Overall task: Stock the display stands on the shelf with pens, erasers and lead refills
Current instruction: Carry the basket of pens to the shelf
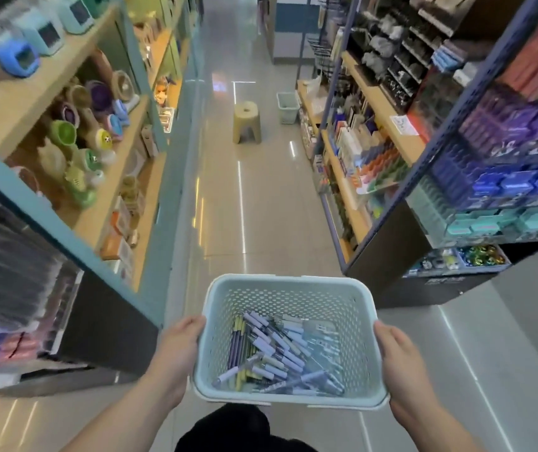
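In a shop aisle (254, 197), a basket (288, 288) of pens (277, 350) is being gripped between both hands' fingers, left hand (181, 344) and right hand (398, 357) clamped on opposite rims.

You are standing in a shop aisle, a stationery and small-goods store by the look of it. Tall shelving units (107, 177) line your left, stacked with small coloured fans and gadgets; racks (502, 177) on your right hold rows of boxed goods sorted by colour. A glossy tiled floor (261, 197) runs between them, with a plastic stool (246, 120) and a small bin (288, 107) farther down the aisle.
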`<act>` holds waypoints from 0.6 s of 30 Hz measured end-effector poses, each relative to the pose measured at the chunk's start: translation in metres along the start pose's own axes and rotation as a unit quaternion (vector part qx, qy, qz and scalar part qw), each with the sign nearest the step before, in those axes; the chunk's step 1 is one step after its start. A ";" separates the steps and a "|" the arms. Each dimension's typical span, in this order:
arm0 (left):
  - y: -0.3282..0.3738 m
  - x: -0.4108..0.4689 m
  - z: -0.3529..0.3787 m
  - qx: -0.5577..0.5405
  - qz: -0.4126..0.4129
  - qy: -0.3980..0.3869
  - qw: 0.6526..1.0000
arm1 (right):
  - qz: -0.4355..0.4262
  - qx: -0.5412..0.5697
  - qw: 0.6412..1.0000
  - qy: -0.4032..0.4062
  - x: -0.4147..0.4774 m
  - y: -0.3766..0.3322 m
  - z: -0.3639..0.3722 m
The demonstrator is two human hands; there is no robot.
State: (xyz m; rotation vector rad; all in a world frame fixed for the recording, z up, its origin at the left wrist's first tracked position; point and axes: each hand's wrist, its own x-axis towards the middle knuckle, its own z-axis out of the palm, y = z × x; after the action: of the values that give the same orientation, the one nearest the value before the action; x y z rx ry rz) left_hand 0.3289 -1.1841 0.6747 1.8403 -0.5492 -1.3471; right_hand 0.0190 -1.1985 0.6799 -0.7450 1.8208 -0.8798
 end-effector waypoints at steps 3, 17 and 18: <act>0.064 0.061 0.013 0.027 0.006 -0.020 0.999 | 0.015 -0.002 1.000 0.010 0.051 -0.056 0.028; 0.277 0.343 0.096 0.012 0.012 0.049 0.999 | 0.014 0.025 0.999 -0.034 0.357 -0.259 0.177; 0.292 0.362 0.105 0.015 0.006 0.059 0.998 | 0.009 0.025 0.999 -0.041 0.383 -0.274 0.187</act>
State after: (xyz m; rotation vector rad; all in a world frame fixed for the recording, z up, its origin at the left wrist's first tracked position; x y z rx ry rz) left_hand 0.3851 -1.6582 0.6740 1.9243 -0.5195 -1.2185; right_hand 0.0820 -1.7012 0.6643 -0.7213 1.7243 -0.8678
